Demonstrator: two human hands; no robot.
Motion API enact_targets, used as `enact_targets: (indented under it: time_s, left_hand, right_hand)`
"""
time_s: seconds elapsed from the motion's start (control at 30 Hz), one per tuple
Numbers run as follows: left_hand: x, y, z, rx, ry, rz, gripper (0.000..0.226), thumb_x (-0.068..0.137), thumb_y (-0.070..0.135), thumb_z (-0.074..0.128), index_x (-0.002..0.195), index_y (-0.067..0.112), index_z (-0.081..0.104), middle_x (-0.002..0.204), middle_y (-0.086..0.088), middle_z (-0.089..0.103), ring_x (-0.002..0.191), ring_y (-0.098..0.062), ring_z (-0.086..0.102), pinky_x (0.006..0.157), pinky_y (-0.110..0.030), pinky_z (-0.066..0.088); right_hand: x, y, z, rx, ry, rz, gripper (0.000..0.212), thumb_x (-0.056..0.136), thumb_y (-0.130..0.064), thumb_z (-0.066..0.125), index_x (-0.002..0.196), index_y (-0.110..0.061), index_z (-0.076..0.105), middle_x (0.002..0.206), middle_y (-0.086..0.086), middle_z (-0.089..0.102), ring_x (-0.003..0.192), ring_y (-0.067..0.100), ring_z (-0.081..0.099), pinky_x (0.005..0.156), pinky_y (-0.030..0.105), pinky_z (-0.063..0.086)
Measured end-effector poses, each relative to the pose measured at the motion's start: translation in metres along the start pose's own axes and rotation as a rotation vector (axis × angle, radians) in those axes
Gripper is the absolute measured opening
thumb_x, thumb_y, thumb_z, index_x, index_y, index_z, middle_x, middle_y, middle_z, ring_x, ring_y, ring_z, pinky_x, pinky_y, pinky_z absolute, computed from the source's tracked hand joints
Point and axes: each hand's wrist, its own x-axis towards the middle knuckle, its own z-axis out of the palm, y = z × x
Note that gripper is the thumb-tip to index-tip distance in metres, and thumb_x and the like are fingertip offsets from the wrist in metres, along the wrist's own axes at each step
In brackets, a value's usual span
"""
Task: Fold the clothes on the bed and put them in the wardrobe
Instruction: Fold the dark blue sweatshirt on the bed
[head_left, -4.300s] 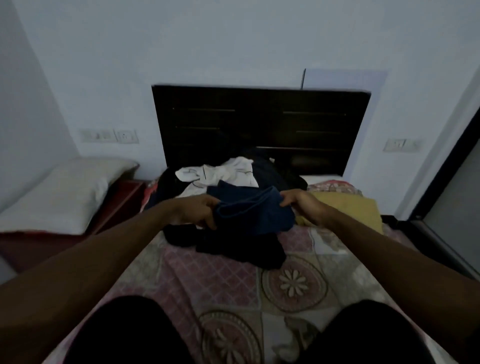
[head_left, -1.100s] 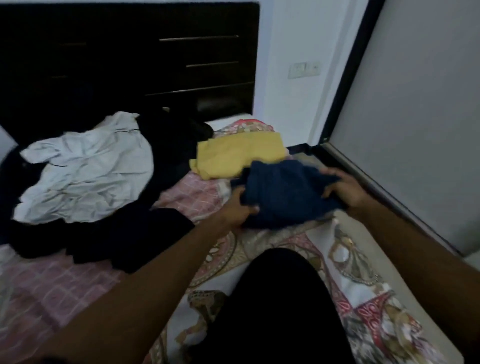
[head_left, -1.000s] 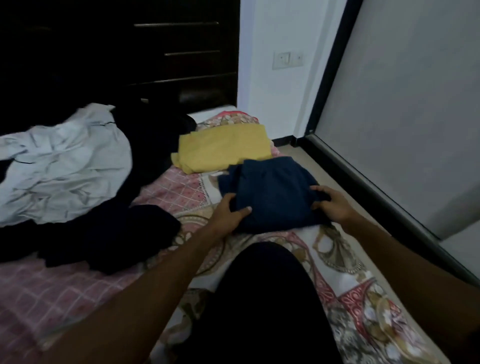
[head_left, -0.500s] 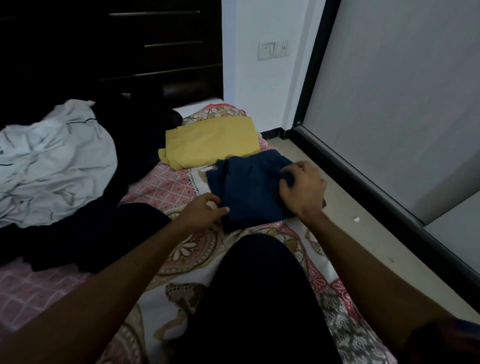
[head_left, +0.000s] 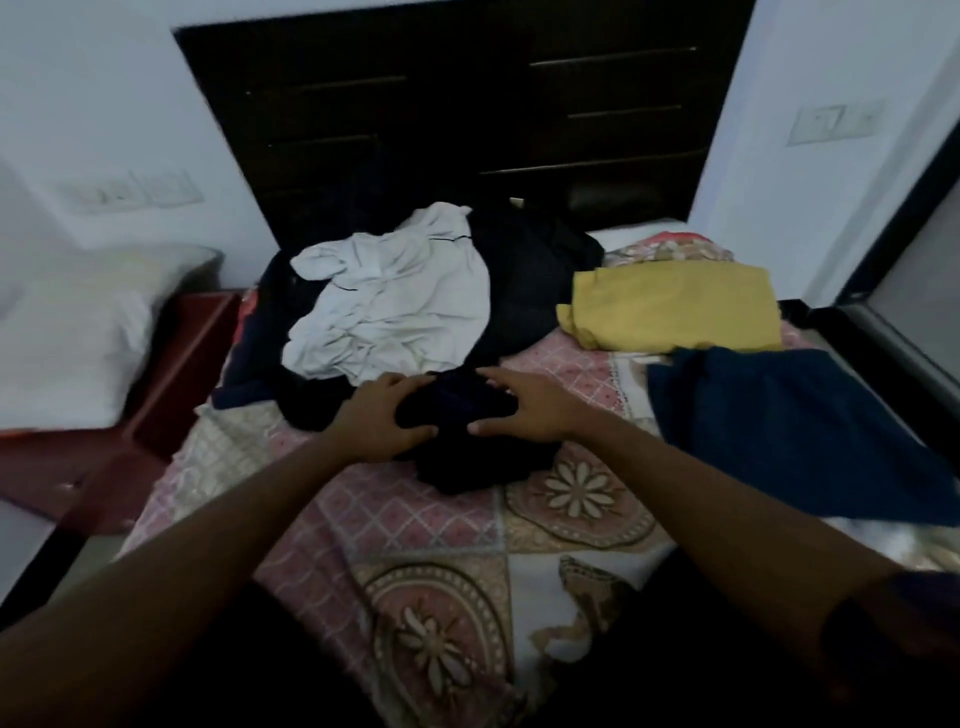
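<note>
Clothing crowds the far half of the bed (head_left: 415, 525): a crumpled white garment (head_left: 395, 301) lies on top of a black heap (head_left: 524, 280) against the dark headboard (head_left: 457, 104). To the right, a folded yellow garment (head_left: 670, 306) lies flat, with a folded navy garment (head_left: 789, 431) just in front of it, their edges touching or nearly so. A pillow (head_left: 67, 338) rests on a red side table (head_left: 171, 364) to the left of the bed. The dark garment (head_left: 457, 436) sits at the near edge of the heap, on the patterned bedspread, between the 2 hands. It is bunched into a lump with no clear front. Its bulk runs from the heap down toward a flower medallion in the print, roughly far-left to near-right. The left hand (head_left: 384, 415) grips its left side, fingers curled over the top and thumb underneath. The right hand (head_left: 530, 410) takes the right side, fingers spread and bent over the cloth, thumb below. Nothing lies over the garment except the hands.
</note>
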Motion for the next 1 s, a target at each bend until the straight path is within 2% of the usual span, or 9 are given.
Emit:
enact_targets:
  time_s: [0.23,0.4,0.5,0.57,0.67,0.73,0.8,0.9,1.0]
  left_hand:
    - [0.009,0.001,0.011,-0.502,-0.012,-0.137,0.064,0.081,0.02,0.072,0.14,0.024,0.047,0.112,-0.006,0.062,0.098,-0.021,0.064,0.078,-0.026,0.048]
    - [0.003,0.002,-0.011,-0.29,-0.335,0.008,0.055,0.076,0.053,0.079,0.122,0.027,0.064,0.112,0.01,0.061,0.105,-0.009,0.057,0.085,-0.024,0.043]
    - [0.002,-0.008,-0.017,0.126,-0.318,0.024,0.081,0.058,0.079,0.066,0.125,0.034,0.06,0.116,0.007,0.054,0.114,-0.018,0.051,0.096,-0.041,0.044]
    - [0.0,-0.018,-0.008,0.197,-0.277,0.001,0.073,0.063,0.073,0.057,0.125,0.034,0.062,0.116,0.001,0.058,0.114,-0.025,0.055,0.097,-0.047,0.045]
    - [-0.006,-0.003,-0.003,-0.395,-0.211,-0.036,0.027,0.093,0.03,0.063,0.115,0.016,0.068,0.095,-0.004,0.068,0.094,-0.026,0.065,0.08,-0.033,0.051]
    - [-0.011,0.022,-0.013,-0.942,-0.221,-0.134,0.02,0.1,0.016,0.055,0.116,0.012,0.065,0.1,-0.009,0.071,0.092,-0.023,0.068,0.074,-0.029,0.054]
    - [-0.01,0.034,-0.026,-1.3,-0.2,-0.16,0.024,0.101,0.017,0.048,0.121,0.014,0.062,0.111,-0.01,0.071,0.1,-0.026,0.069,0.085,-0.037,0.054]
    - [-0.011,0.036,-0.047,-1.569,-0.001,-0.184,0.021,0.098,0.02,0.051,0.113,0.014,0.064,0.108,-0.006,0.072,0.107,-0.027,0.067,0.1,-0.047,0.047]
    - [-0.006,0.022,-0.052,-1.698,0.265,-0.292,0.013,0.098,0.024,0.054,0.1,0.017,0.065,0.094,-0.001,0.07,0.1,-0.023,0.064,0.097,-0.046,0.049]
  right_hand:
    - [0.008,-0.003,0.032,0.208,-0.003,0.12,0.035,0.082,-0.013,0.067,0.116,-0.015,0.07,0.11,0.006,0.071,0.098,0.023,0.067,0.085,0.033,0.05]
    - [-0.015,0.012,-0.024,0.357,-0.341,0.175,0.029,0.071,-0.006,0.058,0.093,-0.004,0.077,0.079,0.005,0.072,0.064,0.015,0.065,0.064,0.024,0.051]
    - [-0.026,0.032,-0.049,0.411,-0.222,0.292,0.017,0.058,-0.011,0.058,0.066,-0.01,0.073,0.06,0.005,0.064,0.05,0.017,0.057,0.052,0.026,0.042]
    - [-0.029,0.046,-0.058,0.369,-0.125,0.334,0.011,0.061,-0.007,0.06,0.067,-0.009,0.069,0.06,0.005,0.061,0.058,0.023,0.056,0.055,0.029,0.039]
    - [-0.029,0.058,-0.053,0.088,-0.113,0.31,0.017,0.073,0.004,0.06,0.085,-0.002,0.07,0.072,0.007,0.065,0.072,0.028,0.06,0.06,0.03,0.043]
    - [-0.027,0.057,-0.046,0.039,-0.068,0.264,0.026,0.077,0.012,0.058,0.09,-0.009,0.068,0.083,0.005,0.067,0.081,0.028,0.065,0.064,0.028,0.047]
    - [-0.024,0.049,-0.047,0.212,-0.026,0.184,0.038,0.077,0.017,0.061,0.096,-0.016,0.064,0.095,0.005,0.067,0.092,0.029,0.065,0.072,0.03,0.05]
    - [-0.02,0.028,-0.049,0.573,-0.014,0.102,0.048,0.085,0.0,0.073,0.126,-0.021,0.06,0.111,0.007,0.069,0.104,0.023,0.066,0.087,0.038,0.05]
    - [-0.019,0.003,-0.038,0.365,-0.082,0.009,0.044,0.083,-0.017,0.081,0.123,-0.028,0.066,0.095,-0.003,0.073,0.084,0.006,0.067,0.077,0.023,0.05]
